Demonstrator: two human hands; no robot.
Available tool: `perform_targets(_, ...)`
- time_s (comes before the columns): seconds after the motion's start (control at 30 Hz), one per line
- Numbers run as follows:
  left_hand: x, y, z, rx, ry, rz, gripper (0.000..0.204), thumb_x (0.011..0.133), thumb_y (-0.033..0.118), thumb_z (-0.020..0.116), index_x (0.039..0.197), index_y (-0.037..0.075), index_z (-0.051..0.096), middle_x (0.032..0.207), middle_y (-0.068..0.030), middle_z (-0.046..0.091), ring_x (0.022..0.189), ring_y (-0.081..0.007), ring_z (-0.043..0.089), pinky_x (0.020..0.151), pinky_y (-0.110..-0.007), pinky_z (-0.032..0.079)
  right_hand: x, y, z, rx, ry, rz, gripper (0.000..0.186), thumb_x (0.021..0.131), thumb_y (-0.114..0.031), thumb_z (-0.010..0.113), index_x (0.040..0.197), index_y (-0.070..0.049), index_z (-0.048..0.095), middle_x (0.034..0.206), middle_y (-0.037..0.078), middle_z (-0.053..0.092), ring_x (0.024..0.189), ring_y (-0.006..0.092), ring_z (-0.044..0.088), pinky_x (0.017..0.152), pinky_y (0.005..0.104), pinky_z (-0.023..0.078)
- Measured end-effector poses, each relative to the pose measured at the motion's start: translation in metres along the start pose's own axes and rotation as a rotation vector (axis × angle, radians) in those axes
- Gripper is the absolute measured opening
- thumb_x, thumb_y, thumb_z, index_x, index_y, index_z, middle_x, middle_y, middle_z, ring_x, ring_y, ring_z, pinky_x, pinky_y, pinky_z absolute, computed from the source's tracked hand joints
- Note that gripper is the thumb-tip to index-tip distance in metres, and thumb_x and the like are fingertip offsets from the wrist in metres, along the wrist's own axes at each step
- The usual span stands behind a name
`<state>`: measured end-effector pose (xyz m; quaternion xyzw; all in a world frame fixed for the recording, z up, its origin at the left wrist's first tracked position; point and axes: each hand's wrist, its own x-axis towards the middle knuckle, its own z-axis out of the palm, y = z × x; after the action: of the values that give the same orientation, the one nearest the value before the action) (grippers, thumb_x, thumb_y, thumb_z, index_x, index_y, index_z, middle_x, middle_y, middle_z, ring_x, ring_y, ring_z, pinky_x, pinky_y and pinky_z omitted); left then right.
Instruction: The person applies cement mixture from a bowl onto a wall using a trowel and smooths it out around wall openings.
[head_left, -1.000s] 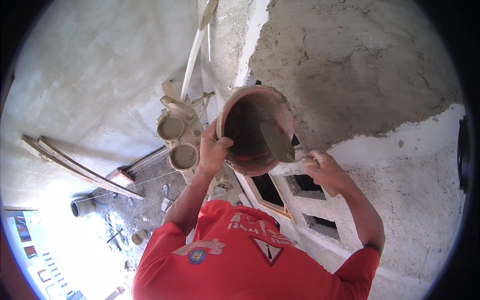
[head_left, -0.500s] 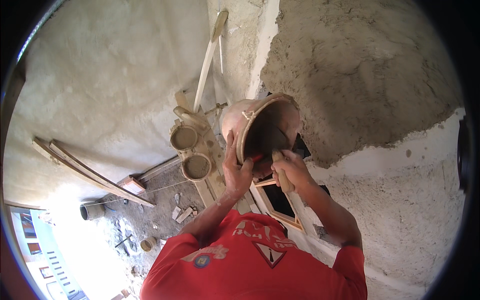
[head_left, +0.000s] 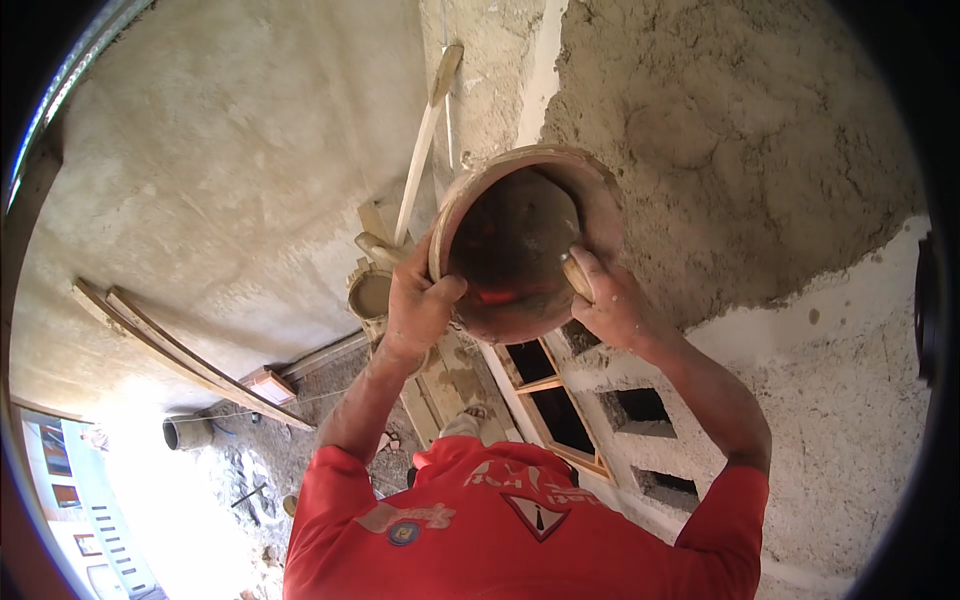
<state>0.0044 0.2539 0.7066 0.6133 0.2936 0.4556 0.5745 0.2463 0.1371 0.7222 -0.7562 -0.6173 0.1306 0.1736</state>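
Note:
A mortar-smeared bucket is raised before me, tilted so that its mouth faces me. My left hand grips its left rim, thumb on the inner side and fingers round the outside. At the lower right of the mouth, my right hand is closed round the wooden handle of a trowel. The trowel's blade cannot be clearly made out in the dark interior. Wet grey mortar covers the upper part of the wall on the right, close beside the bucket.
Planks run below me, with a small mortar-filled bucket on them. A wooden strip leans in the corner. Long boards rest against the left wall. A wooden frame and block openings lie lower right.
The bucket has come up and turned its mouth more toward me, hiding one small bucket behind it. My left hand has moved up and left with it, my right hand slightly upward.

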Motion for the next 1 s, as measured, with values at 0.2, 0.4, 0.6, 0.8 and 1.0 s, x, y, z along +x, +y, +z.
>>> perform_targets(0.2, 0.019, 0.011, -0.006, -0.005, -0.152, 0.073, 0.05, 0.073, -0.001, 0.054, 0.123, -0.004, 0.061, 0.102, -0.0031, 0.066, 0.09, -0.0117, 0.061, 0.082, -0.028, 0.05, -0.005, -0.018, -0.017, -0.549, -0.182, -0.46, 0.053, 0.089, -0.005, 0.058, 0.139, 0.006, 0.047, 0.103, 0.029, 0.064, 0.078, 0.0388, 0.072, 0.067, 0.043, 0.061)
perform_targets(0.4, 0.005, -0.023, -0.006, -0.162, -0.09, -0.077, 0.056, 0.074, -0.003, 0.054, 0.129, -0.004, 0.059, 0.103, -0.0026, 0.066, 0.093, -0.0109, 0.06, 0.083, -0.027, 0.049, -0.025, 0.003, -0.039, -0.75, -0.378, -0.607, 0.053, 0.089, -0.007, 0.058, 0.138, 0.008, 0.046, 0.105, 0.03, 0.063, 0.074, 0.0342, 0.073, 0.061, 0.0378, 0.061)
perform_targets(0.6, -0.001, -0.025, 0.017, 0.067, -0.171, -0.039, 0.057, 0.073, -0.003, 0.054, 0.13, -0.004, 0.059, 0.112, -0.0053, 0.068, 0.1, -0.0128, 0.062, 0.09, -0.028, 0.049, -0.027, 0.022, -0.016, -0.629, -0.163, -0.291, 0.055, 0.093, -0.006, 0.05, 0.146, 0.003, 0.04, 0.12, 0.038, 0.057, 0.07, 0.0383, 0.071, 0.058, 0.0442, 0.059)
perform_targets(0.8, -0.005, -0.038, 0.02, -0.005, -0.131, -0.017, 0.064, 0.071, -0.004, 0.051, 0.134, -0.002, 0.058, 0.118, -0.0086, 0.069, 0.112, -0.0165, 0.06, 0.102, -0.03, 0.044, -0.065, 0.018, -0.007, -0.676, -0.512, -0.402, 0.054, 0.092, -0.008, 0.051, 0.143, 0.006, 0.04, 0.115, 0.037, 0.058, 0.075, 0.0409, 0.07, 0.063, 0.0478, 0.058)
perform_targets(1.0, -0.014, -0.05, 0.036, 0.062, -0.155, -0.006, 0.065, 0.071, -0.003, 0.052, 0.136, -0.003, 0.056, 0.127, -0.0168, 0.066, 0.123, -0.023, 0.059, 0.107, -0.033, 0.042, -0.072, 0.015, -0.055, -0.887, 0.004, -0.42, 0.049, 0.089, -0.011, 0.056, 0.134, 0.006, 0.049, 0.11, 0.027, 0.063, 0.08, 0.039, 0.07, 0.066, 0.0446, 0.058)
